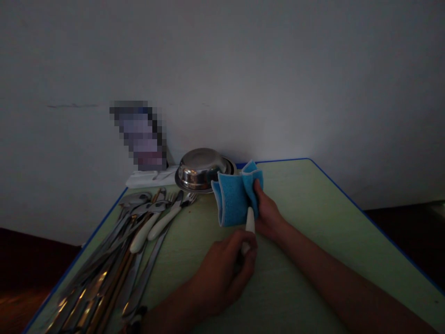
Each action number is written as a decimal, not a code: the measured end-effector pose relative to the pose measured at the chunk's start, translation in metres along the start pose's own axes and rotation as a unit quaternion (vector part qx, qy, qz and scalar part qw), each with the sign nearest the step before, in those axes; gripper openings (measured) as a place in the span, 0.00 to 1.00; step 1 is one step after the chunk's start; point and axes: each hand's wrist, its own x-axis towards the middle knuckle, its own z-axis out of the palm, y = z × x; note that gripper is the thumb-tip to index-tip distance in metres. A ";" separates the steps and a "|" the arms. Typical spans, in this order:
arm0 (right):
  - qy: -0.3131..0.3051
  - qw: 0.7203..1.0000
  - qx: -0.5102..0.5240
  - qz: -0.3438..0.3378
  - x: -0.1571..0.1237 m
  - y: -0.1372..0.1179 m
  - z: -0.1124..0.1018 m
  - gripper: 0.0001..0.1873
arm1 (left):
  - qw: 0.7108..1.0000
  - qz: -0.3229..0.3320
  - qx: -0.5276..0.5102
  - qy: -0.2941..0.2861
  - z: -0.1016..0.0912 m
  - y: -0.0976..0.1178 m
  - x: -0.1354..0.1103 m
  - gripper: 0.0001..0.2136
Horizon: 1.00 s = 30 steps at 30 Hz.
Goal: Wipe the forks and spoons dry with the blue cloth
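My left hand (225,266) is closed around the white handle (250,222) of a piece of cutlery, above the near middle of the table. The far end of this utensil goes into the folds of a blue cloth (233,199), so its kind is hidden. My right hand (267,211) grips that cloth from the right, fingers partly behind it. Pale edging runs round the folded cloth. To the left lies a heap of cutlery (114,260): spoons, forks and long metal handles, some with white grips.
An upturned metal bowl (201,169) sits at the table's back edge, against the wall. Left of it, a blurred-out upright panel (142,139) leans above a white packet (149,178). The pale green table (333,241) has a blue rim.
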 end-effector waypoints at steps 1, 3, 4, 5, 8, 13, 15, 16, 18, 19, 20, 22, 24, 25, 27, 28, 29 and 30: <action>0.005 1.000 0.002 0.004 0.000 0.000 0.001 0.25 | 1.000 0.009 0.010 -0.004 -0.001 0.001 0.000 0.04; 0.011 1.000 0.006 0.015 -0.001 -0.001 0.002 0.25 | 1.000 0.018 0.018 -0.012 -0.002 0.002 -0.001 0.06; 0.013 1.000 0.007 0.022 -0.001 -0.001 0.002 0.25 | 1.000 0.018 0.016 -0.014 -0.002 0.003 -0.002 0.07; 0.013 1.000 0.006 0.027 -0.001 -0.001 0.003 0.25 | 1.000 0.016 0.010 -0.015 -0.002 0.003 -0.003 0.07; 0.002 0.999 0.006 0.032 -0.001 -0.001 0.002 0.25 | 1.000 -0.003 -0.022 0.013 -0.001 0.000 -0.004 0.07; -0.020 0.998 0.052 0.042 0.000 -0.004 0.001 0.28 | 0.997 0.012 -0.031 0.062 0.003 -0.006 -0.004 0.06; -0.021 0.996 0.079 0.044 0.001 -0.006 0.001 0.27 | 0.998 0.039 -0.015 0.055 0.004 -0.006 -0.003 0.06; -0.023 0.994 0.096 0.041 0.002 -0.008 0.001 0.26 | 0.997 0.052 -0.007 0.054 0.005 -0.006 -0.003 0.06; -0.034 0.990 0.132 0.025 0.003 -0.010 -0.001 0.23 | 0.996 0.072 0.001 0.055 0.006 -0.006 -0.004 0.06; -0.045 0.988 0.144 0.018 0.003 -0.011 -0.001 0.22 | 0.996 0.077 -0.001 0.056 0.007 -0.006 -0.004 0.06; -0.059 0.987 0.151 0.014 0.003 -0.012 -0.002 0.21 | 0.996 0.074 -0.005 0.056 0.007 -0.007 -0.003 0.06; -0.087 0.985 0.150 0.019 0.001 -0.013 -0.003 0.20 | 0.997 0.052 -0.016 0.063 0.008 -0.008 -0.003 0.05; -0.095 0.984 0.145 0.027 -0.001 -0.012 -0.002 0.20 | 0.997 0.027 -0.020 0.072 0.008 -0.008 -0.002 0.04; -0.094 0.985 0.142 0.029 -0.002 -0.012 -0.001 0.20 | 0.997 0.023 -0.019 0.073 0.007 -0.008 -0.001 0.04; -0.091 0.987 0.130 0.031 -0.004 -0.011 0.000 0.21 | 0.997 0.026 -0.015 0.068 0.006 -0.006 0.000 0.03; -0.090 0.988 0.122 0.031 -0.005 -0.010 0.001 0.20 | 0.998 0.028 -0.014 0.063 0.005 -0.004 0.001 0.02; -0.091 0.989 0.112 0.031 -0.005 -0.010 0.002 0.20 | 0.998 0.028 -0.014 0.057 0.004 -0.003 0.001 0.02; -0.094 0.990 0.099 0.033 -0.005 -0.009 0.002 0.19 | 0.998 0.026 -0.015 0.052 0.003 -0.002 0.001 0.02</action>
